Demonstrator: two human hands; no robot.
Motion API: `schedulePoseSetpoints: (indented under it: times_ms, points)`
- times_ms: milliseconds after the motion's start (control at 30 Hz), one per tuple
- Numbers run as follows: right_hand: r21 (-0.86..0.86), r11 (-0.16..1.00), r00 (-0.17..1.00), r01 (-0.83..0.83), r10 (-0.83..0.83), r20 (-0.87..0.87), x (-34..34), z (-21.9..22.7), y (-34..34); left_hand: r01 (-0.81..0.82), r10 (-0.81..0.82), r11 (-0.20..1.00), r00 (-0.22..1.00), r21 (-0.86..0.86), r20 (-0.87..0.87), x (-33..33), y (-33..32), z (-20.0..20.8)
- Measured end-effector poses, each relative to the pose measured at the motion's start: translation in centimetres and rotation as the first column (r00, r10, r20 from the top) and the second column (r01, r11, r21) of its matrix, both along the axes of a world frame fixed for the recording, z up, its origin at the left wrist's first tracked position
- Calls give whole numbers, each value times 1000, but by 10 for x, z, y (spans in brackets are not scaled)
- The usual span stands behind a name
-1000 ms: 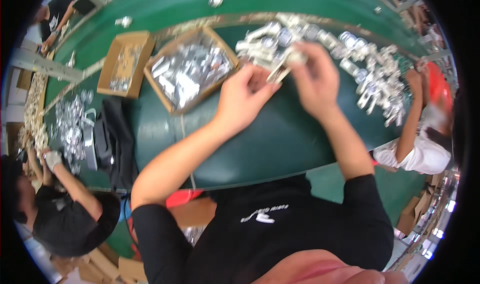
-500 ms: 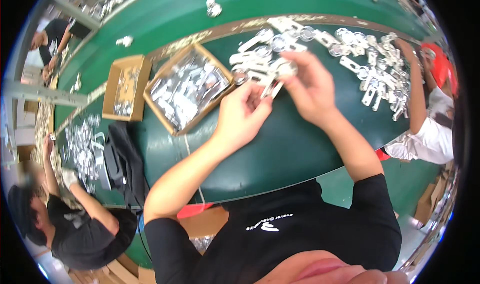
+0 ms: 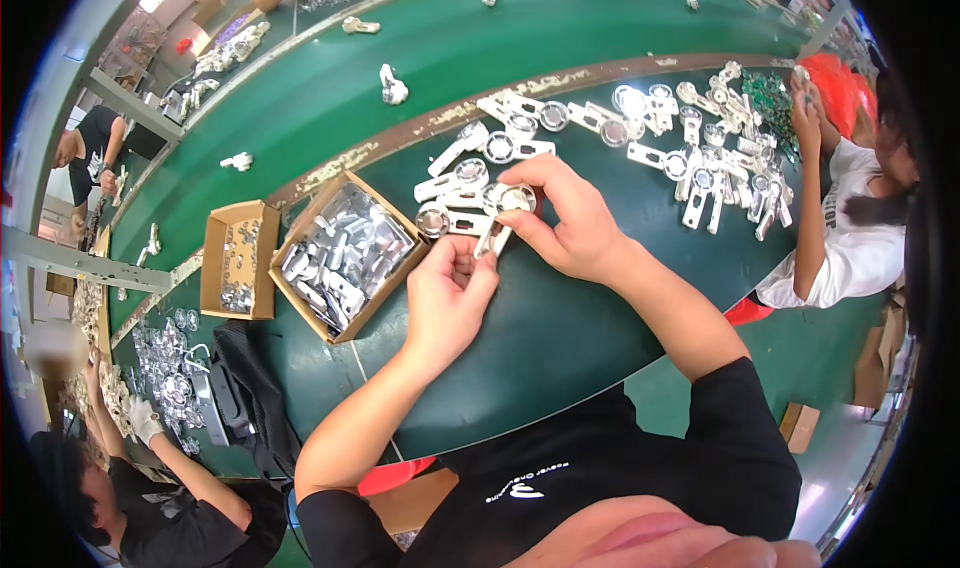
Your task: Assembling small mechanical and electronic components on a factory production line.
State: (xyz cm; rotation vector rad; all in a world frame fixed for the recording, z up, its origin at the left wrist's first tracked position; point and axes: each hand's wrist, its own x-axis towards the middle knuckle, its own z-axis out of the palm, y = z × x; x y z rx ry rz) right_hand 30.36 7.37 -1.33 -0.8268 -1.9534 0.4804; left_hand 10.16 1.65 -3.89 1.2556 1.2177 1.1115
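Note:
My left hand (image 3: pixel 452 293) is closed around the narrow end of a white part with a round ring head (image 3: pixel 515 199). Thumb and fingers of my right hand (image 3: pixel 572 218) pinch that ring head from the right. A slim strip at its lower end looks metallic, but the fingertips partly cover it. Directly beyond my hands lie several similar white slotted parts with clear or silver rings (image 3: pixel 462 180), close to my fingers. Left of my left hand stands a cardboard box (image 3: pixel 308 220) filled with shiny silver strips (image 3: pixel 345 258).
A smaller cardboard box (image 3: pixel 266 268) holds little metal pieces. More white parts (image 3: pixel 715 163) are heaped at the right, before a person in white (image 3: pixel 840 228). A dark cloth (image 3: pixel 250 388) lies left, near another worker's gloved hand (image 3: pixel 145 420). Beyond runs a green belt (image 3: pixel 440 43) carrying scattered parts.
The whole view has shifted, so the table and boxes sit lower in it. Both hands stay on the white part, held somewhat nearer the box, with my right fingers now closer around its ring head.

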Motion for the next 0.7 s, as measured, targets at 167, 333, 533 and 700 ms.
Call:
schedulePoseSetpoints:
  times_ms: [167, 333, 533, 700]
  points:
    - [-255, 963, 993, 80, -98, -58, 1, -2, -1, 75, -70, 996, 994, 56, -84, -3, -3, -7]
    - [-576, 815, 980, 61, -158, -121, 11, -2, 20, 124, -71, 972, 965, 201, -251, -6, -6, -3]
    - [-373, 780, 774, 502, -598, -208, 72, 41, 109, 224, -93, 919, 923, 325, -374, 0, -1, -2]
    - [48, 680, 662, 732, -725, 190, 88, 34, 117, 210, -61, 907, 923, 365, -381, -4, -3, -5]
